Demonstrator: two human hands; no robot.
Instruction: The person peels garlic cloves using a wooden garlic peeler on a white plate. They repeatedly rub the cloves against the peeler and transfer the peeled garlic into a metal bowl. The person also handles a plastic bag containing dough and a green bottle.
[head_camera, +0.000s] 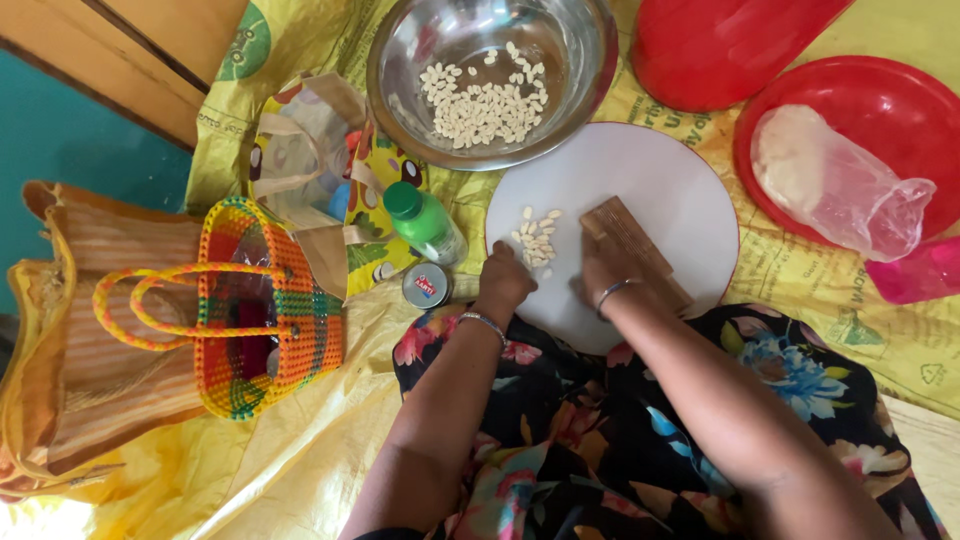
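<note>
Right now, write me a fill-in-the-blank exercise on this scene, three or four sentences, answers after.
1. The right hand holds a flat block made of ____ over the round white board.
2. The left hand rests beside a small heap of pale ____ on the board.
3. More of them lie in the ____ bowl beyond the board.
4. The small bottle beside the board has a ____ cap.

Missing words: wood; seeds; metal; green

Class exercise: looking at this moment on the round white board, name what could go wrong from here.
The pale seeds lie loose by the left hand; a sweep could scatter them off the white board. The right hand rests on the wooden block, so fingers might get pinched.
</note>
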